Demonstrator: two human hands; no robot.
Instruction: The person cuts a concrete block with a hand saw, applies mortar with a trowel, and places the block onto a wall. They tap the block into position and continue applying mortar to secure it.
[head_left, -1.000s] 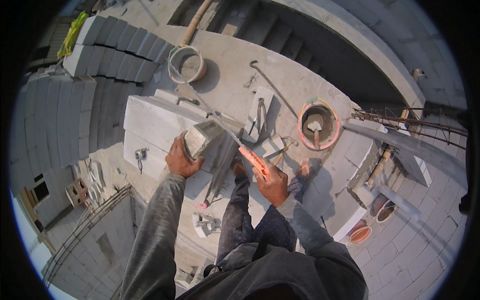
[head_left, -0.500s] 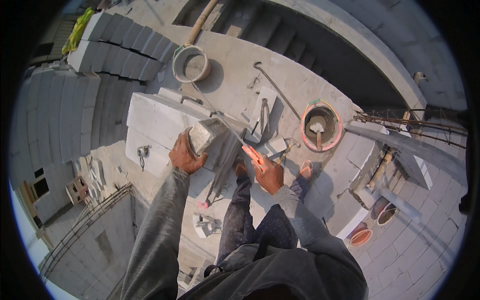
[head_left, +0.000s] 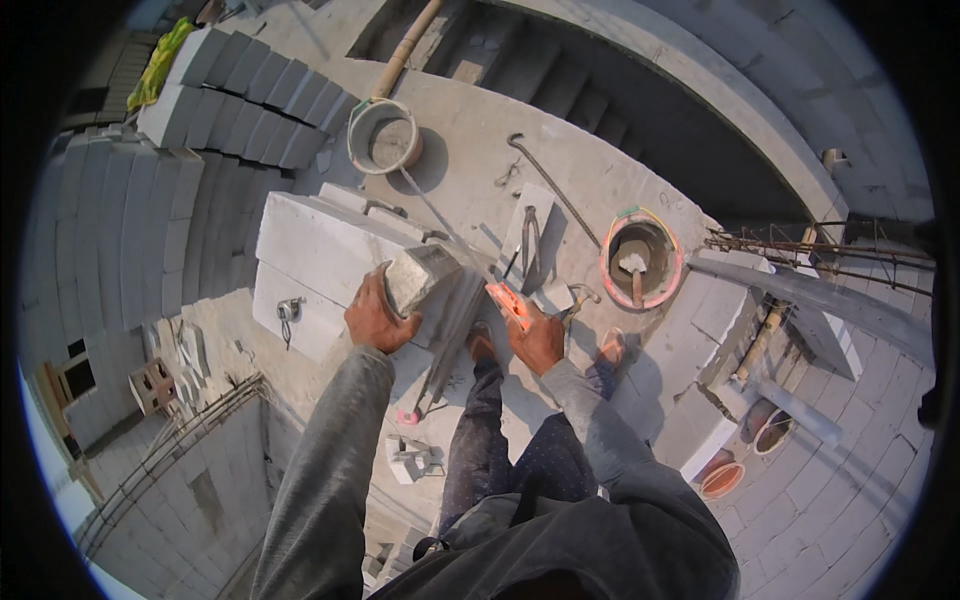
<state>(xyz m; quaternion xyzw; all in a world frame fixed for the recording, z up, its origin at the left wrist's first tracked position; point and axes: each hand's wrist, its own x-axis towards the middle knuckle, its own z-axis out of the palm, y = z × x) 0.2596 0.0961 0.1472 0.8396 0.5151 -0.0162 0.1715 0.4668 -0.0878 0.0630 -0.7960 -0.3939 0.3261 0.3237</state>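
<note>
My left hand (head_left: 378, 315) is closed on a rough grey block piece (head_left: 420, 272), which rests on a stack of white blocks (head_left: 303, 292). My right hand (head_left: 532, 337) grips the orange handle of a hand saw (head_left: 509, 300); its long blade extends up and left across the stack, beside the held piece. A tape measure (head_left: 289, 311) sits on the stack, left of my left hand. Beyond my right hand, long-handled pincers (head_left: 530, 237) lie on a white slab, with a hammer (head_left: 580, 298) nearer my feet.
A grey bucket (head_left: 385, 138) stands behind the stack, a pink-rimmed bucket (head_left: 650, 250) with a trowel to the right. Tall block piles (head_left: 120, 225) line the left, a stairwell (head_left: 570, 90) lies ahead, and rebar (head_left: 770, 240) juts out at right. A bent iron bar (head_left: 555, 187) lies on the floor.
The saw and my right hand have shifted slightly up and toward the left over the last second. My left hand stays on the block piece, and the whole view has shifted slightly.
</note>
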